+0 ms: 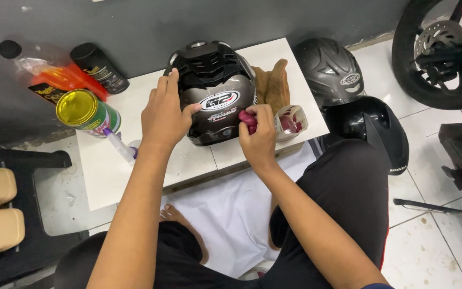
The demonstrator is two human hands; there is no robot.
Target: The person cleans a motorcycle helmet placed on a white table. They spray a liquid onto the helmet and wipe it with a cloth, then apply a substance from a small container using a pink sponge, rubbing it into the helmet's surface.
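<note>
The person sits low on the floor, knees in black trousers to either side of a white cloth point(231, 214) spread under the near edge of the white bench point(108, 176). The right hand point(258, 138) is curled shut around a small dark-red applicator pad point(247, 121), pressing it against the lower right side of the grey and black helmet point(215, 93) that stands in the middle of the bench. The left hand point(165, 112) lies flat and open on the helmet's left side, fingers spread, thumb hooked toward the front, bracing the shell.

To do this rubbing well, it seems best to keep the left palm firm so the helmet does not turn or slide on the smooth top, and to work the pad in small overlapping strokes with light pressure, staying off the printed badge and the black vents.

Just right of the working hand stands a small open tub point(291, 122) smeared with red paste, close enough that the wrist could knock it. Behind it lies a brown rag point(274, 83). On the left of the bench, a green tin with a yellow lid point(84, 111) rests on its side, with a clear nozzle bottle point(120, 147) touching it; farther left lie an orange bottle point(62, 77) and a black canister point(98, 67).

Off the right edge, on the tiled floor, sit a matt grey helmet point(330, 69) and a glossy black helmet point(372, 128), and beyond them a motorcycle wheel point(439, 53).
</note>
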